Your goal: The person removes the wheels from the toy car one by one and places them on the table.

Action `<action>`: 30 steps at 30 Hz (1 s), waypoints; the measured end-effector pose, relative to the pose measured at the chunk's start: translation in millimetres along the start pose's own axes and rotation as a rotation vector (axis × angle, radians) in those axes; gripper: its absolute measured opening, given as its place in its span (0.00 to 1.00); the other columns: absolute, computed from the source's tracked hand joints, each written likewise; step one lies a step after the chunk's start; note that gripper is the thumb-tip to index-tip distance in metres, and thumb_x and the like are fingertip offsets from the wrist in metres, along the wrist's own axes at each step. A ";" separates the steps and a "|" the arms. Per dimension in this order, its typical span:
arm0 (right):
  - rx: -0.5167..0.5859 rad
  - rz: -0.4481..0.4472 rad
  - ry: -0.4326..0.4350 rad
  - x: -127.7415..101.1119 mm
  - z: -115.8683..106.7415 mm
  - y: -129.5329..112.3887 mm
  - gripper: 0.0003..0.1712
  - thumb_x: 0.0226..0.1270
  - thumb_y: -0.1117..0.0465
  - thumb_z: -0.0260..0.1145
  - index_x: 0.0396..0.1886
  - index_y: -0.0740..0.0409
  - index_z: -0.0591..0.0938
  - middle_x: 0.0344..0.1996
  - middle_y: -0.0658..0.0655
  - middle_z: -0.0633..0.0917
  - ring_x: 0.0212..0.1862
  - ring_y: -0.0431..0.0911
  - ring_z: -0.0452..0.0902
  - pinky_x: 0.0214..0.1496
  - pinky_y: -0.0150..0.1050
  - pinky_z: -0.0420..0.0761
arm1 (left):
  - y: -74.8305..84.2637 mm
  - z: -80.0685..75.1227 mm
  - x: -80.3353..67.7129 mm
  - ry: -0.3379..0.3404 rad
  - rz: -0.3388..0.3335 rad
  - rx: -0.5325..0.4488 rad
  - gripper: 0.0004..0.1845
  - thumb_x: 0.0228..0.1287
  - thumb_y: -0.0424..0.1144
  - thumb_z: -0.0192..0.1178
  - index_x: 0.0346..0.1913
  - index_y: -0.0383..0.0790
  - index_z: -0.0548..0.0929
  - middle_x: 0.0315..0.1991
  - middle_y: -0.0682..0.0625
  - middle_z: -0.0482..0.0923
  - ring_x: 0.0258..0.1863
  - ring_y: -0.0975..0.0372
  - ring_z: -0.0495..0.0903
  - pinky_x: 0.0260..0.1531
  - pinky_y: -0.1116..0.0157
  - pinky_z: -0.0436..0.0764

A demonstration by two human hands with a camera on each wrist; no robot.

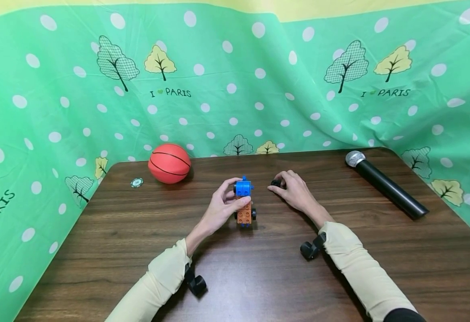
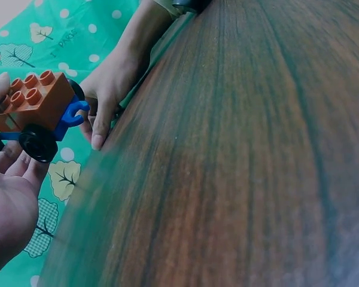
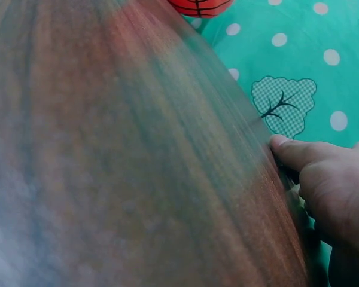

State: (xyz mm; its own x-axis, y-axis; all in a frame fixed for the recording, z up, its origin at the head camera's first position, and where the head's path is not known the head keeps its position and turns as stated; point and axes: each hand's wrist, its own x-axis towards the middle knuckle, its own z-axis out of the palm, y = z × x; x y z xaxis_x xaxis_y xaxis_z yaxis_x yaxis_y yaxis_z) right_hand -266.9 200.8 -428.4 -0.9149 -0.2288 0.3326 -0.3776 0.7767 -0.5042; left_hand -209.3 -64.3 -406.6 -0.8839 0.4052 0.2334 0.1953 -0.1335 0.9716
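- Toy car of blue and orange plastic bricks with black wheels (image 1: pixel 244 202) sits near the middle of the dark wooden desk (image 1: pixel 259 277), in front of the orange rubber basketball (image 1: pixel 169 163).
- Left hand (image 1: pixel 223 208) holds the car, fingers and thumb curled round its brick body; the left wrist view shows the orange studs (image 2: pixel 30 89) facing up and one wheel (image 2: pixel 38 143) free.
- Right hand (image 1: pixel 293 190), just right of the car, pinches a small black wheel-like piece (image 1: pixel 275 182) against the desk.
- Judged from this, a firm grip on the car and a clean fingertip pinch on the small piece would serve best, since it could roll away.
- Further right of the car lies a black microphone with a silver head (image 1: pixel 383 183).
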 end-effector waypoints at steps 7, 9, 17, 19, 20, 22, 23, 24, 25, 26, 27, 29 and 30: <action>0.011 0.013 -0.002 -0.3 -0.3 1.1 0.21 0.70 0.52 0.73 0.49 0.66 0.82 0.37 0.60 0.77 0.40 0.55 0.72 0.45 0.52 0.73 | 0.5 -0.6 -0.4 0.003 0.005 0.004 0.30 0.71 0.30 0.63 0.72 0.37 0.67 0.46 0.36 0.86 0.43 0.58 0.87 0.47 0.59 0.85; 0.022 0.025 -0.001 -0.7 -1.0 2.0 0.22 0.71 0.51 0.72 0.50 0.66 0.82 0.36 0.60 0.76 0.40 0.54 0.71 0.44 0.51 0.72 | 1.0 -0.5 -0.4 0.006 0.006 0.007 0.30 0.71 0.29 0.63 0.72 0.38 0.67 0.46 0.35 0.86 0.42 0.58 0.87 0.46 0.59 0.85; 0.086 0.024 0.023 -4.1 -7.3 -1.6 0.20 0.77 0.51 0.66 0.51 0.66 0.82 0.38 0.60 0.78 0.39 0.52 0.74 0.43 0.49 0.74 | 1.5 0.3 -0.1 0.030 0.008 0.006 0.29 0.71 0.30 0.64 0.71 0.37 0.68 0.48 0.34 0.85 0.43 0.59 0.87 0.46 0.59 0.85; 0.104 0.010 0.025 -5.7 -8.4 -5.1 0.18 0.78 0.52 0.65 0.50 0.65 0.82 0.38 0.59 0.78 0.39 0.51 0.74 0.43 0.48 0.75 | 1.4 0.1 0.1 0.038 0.009 0.005 0.29 0.71 0.31 0.64 0.71 0.37 0.68 0.48 0.34 0.85 0.43 0.58 0.87 0.45 0.59 0.85; 0.116 0.000 0.025 -6.6 -8.8 -7.7 0.18 0.79 0.53 0.64 0.50 0.65 0.82 0.38 0.58 0.78 0.39 0.50 0.74 0.43 0.47 0.75 | 1.2 0.1 0.3 0.043 0.010 0.005 0.29 0.71 0.31 0.64 0.71 0.37 0.68 0.48 0.34 0.85 0.43 0.58 0.87 0.45 0.59 0.85; 0.143 -0.023 0.026 -9.0 -9.3 -14.2 0.16 0.79 0.53 0.64 0.50 0.64 0.83 0.37 0.57 0.79 0.38 0.49 0.74 0.42 0.45 0.75 | 0.4 -0.2 1.0 0.051 0.013 0.006 0.29 0.71 0.31 0.64 0.71 0.37 0.68 0.48 0.35 0.85 0.42 0.57 0.88 0.45 0.60 0.85; 0.158 -0.036 0.027 -10.2 -9.1 -17.8 0.15 0.79 0.54 0.64 0.49 0.63 0.83 0.37 0.56 0.79 0.38 0.48 0.74 0.41 0.45 0.75 | 0.6 -0.1 1.2 0.054 0.014 0.008 0.29 0.71 0.31 0.64 0.71 0.37 0.68 0.47 0.35 0.86 0.42 0.57 0.88 0.45 0.59 0.85; 0.176 -0.047 0.028 -11.6 -8.7 -21.6 0.14 0.79 0.54 0.64 0.49 0.62 0.83 0.37 0.56 0.79 0.38 0.48 0.74 0.41 0.44 0.75 | 0.6 0.0 1.5 0.054 0.015 0.009 0.29 0.71 0.31 0.64 0.71 0.37 0.68 0.47 0.35 0.86 0.42 0.57 0.88 0.45 0.59 0.85; 0.195 -0.059 0.027 -13.3 -8.2 -26.0 0.13 0.79 0.55 0.64 0.49 0.62 0.84 0.37 0.55 0.79 0.38 0.47 0.74 0.41 0.44 0.76 | 0.8 0.3 1.7 0.055 0.016 0.009 0.29 0.71 0.31 0.64 0.71 0.37 0.68 0.47 0.35 0.85 0.42 0.56 0.88 0.45 0.59 0.85; 0.215 -0.069 0.023 -15.0 -7.3 -30.3 0.13 0.79 0.56 0.64 0.49 0.62 0.84 0.36 0.55 0.80 0.38 0.47 0.74 0.40 0.43 0.76 | 0.9 0.6 1.7 0.056 0.016 0.009 0.29 0.71 0.31 0.64 0.71 0.37 0.68 0.48 0.34 0.85 0.42 0.56 0.88 0.46 0.59 0.85; 0.232 -0.077 0.017 -17.0 -6.1 -34.5 0.12 0.79 0.56 0.63 0.49 0.61 0.84 0.37 0.54 0.80 0.38 0.46 0.75 0.41 0.43 0.77 | 0.8 0.8 1.9 0.058 0.016 0.010 0.29 0.71 0.30 0.64 0.72 0.38 0.68 0.48 0.34 0.85 0.43 0.56 0.88 0.46 0.59 0.85; 0.271 -0.092 -0.004 -21.2 -3.0 -42.9 0.12 0.80 0.57 0.62 0.49 0.61 0.84 0.38 0.54 0.82 0.40 0.45 0.76 0.42 0.43 0.78 | 0.5 1.4 2.3 0.067 0.019 0.008 0.30 0.71 0.30 0.64 0.72 0.38 0.67 0.49 0.33 0.85 0.43 0.55 0.88 0.46 0.59 0.85; 0.293 -0.097 -0.018 -23.6 -1.4 -47.2 0.12 0.81 0.57 0.61 0.50 0.60 0.84 0.39 0.53 0.83 0.40 0.45 0.77 0.43 0.43 0.79 | -0.3 1.3 2.6 0.075 0.019 0.007 0.30 0.71 0.31 0.64 0.72 0.38 0.67 0.50 0.32 0.84 0.44 0.55 0.88 0.46 0.59 0.85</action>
State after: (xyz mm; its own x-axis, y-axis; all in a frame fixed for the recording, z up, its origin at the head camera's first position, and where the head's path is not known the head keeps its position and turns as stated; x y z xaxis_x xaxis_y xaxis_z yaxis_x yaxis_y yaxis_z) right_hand -227.3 170.3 -411.3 -0.8740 -0.3060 0.3774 -0.4859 0.5493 -0.6798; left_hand -211.1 -62.0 -406.2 -0.9094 0.3337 0.2481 0.2149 -0.1336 0.9674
